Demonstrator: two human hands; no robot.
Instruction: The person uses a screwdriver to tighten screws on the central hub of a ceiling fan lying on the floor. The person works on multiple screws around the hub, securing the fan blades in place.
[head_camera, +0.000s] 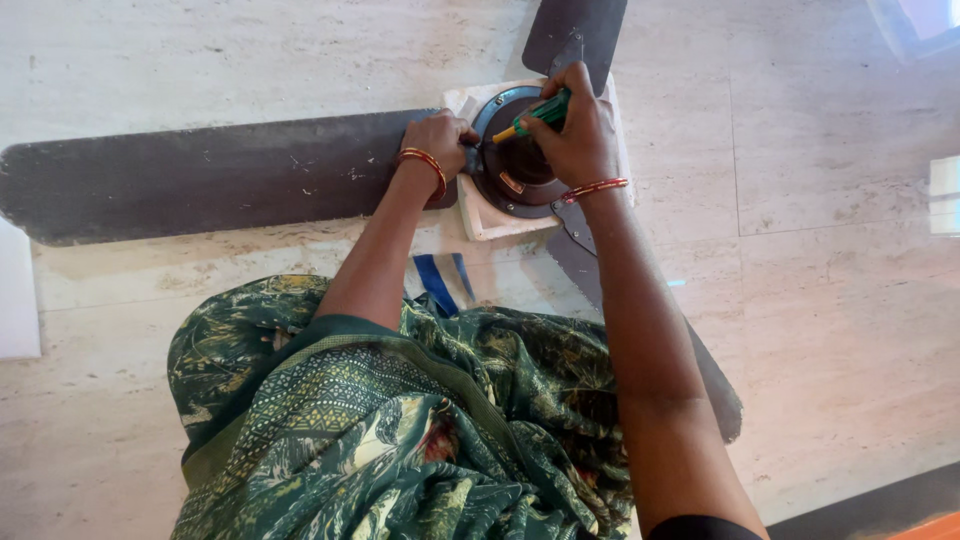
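Ceiling fan motor hub (520, 170) sat on a pale block (480, 215) on the floor. Right hand (580, 130) lay over the hub's far side, fingers wrapped around a green-handled screwdriver (540, 112), long axis slanting down-left into the hub. Left hand (437, 140) gripped the blade (200, 175) root left of the hub, fingers curled.

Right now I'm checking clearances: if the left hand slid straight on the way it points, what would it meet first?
Likely the fan's round motor hub; the left hand already reaches its edge.

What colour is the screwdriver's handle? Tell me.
Green, with a yellow-orange tip, on the screwdriver in the right hand; head view.
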